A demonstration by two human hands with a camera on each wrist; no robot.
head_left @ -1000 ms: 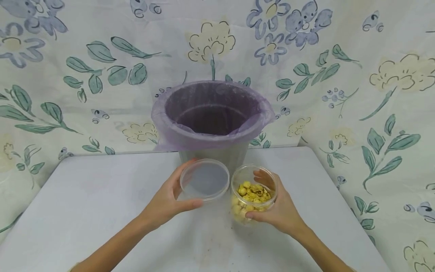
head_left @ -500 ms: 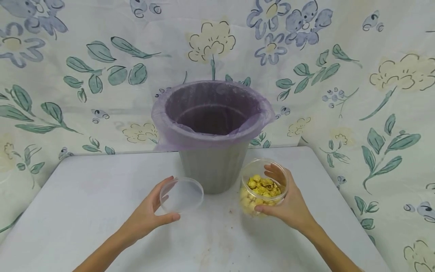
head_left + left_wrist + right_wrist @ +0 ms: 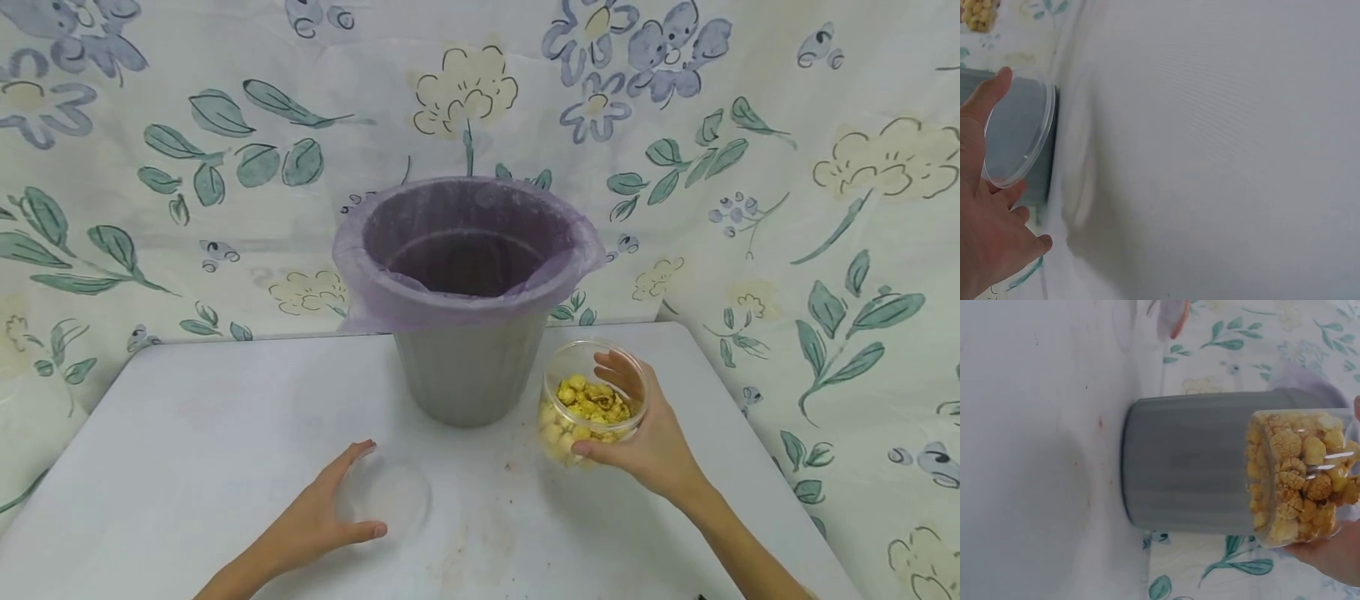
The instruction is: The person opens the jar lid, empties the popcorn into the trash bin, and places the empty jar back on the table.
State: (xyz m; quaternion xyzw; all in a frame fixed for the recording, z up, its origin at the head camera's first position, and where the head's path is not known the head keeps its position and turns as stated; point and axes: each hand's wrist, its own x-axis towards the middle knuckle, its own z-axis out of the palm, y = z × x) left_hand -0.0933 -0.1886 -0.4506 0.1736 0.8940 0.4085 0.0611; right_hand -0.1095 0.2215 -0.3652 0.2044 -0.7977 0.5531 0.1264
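Observation:
My left hand point(image 3: 311, 512) holds a clear round plastic lid point(image 3: 393, 500) by its edge, thumb on one side and fingers on the other. It is low over the front left of the table, and in the left wrist view the lid point(image 3: 1019, 131) looks just off the surface. My right hand point(image 3: 648, 442) grips a clear plastic jar point(image 3: 551, 400) around its side. The jar has no lid on and is partly filled with yellow mushroom popcorn point(image 3: 592, 404). In the right wrist view the jar point(image 3: 1304, 478) is raised above the table, beside the bin.
A grey bin point(image 3: 472, 367) with a purple bag liner point(image 3: 465, 308) over its rim stands at the back middle of the white table point(image 3: 225, 417). Brownish crumbs and smudges mark the tabletop in front of it. Floral cloth point(image 3: 262, 167) hangs behind and at the sides.
My left hand has moved left and down toward the table with the lid, away from the jar. The right hand has carried the jar a little to the right and slightly up.

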